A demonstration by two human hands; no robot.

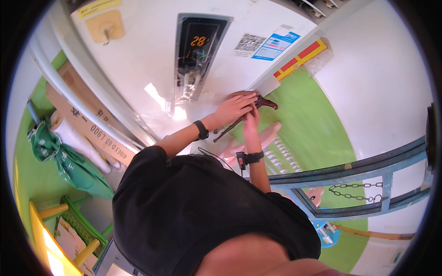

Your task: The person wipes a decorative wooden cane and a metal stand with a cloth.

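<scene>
A dark reddish-brown, glossy object with a curved end and a thin knobbly stem, perhaps a carved wooden cane, is between my hands. My left hand lies over its upper part, fingers stretched out. Below it my right hand has its fingertips at the stem just under the curved end. The stem slants down to the left. Both wrists wear black bands. Close behind the hands stands a white appliance with a black display panel showing lit digits.
A blue-grey metal frame with a hanging chain is at the right. To the left are a long cardboard box, a green folded umbrella or cloth and a yellow-and-green rack. Pink racks stand beyond my right forearm.
</scene>
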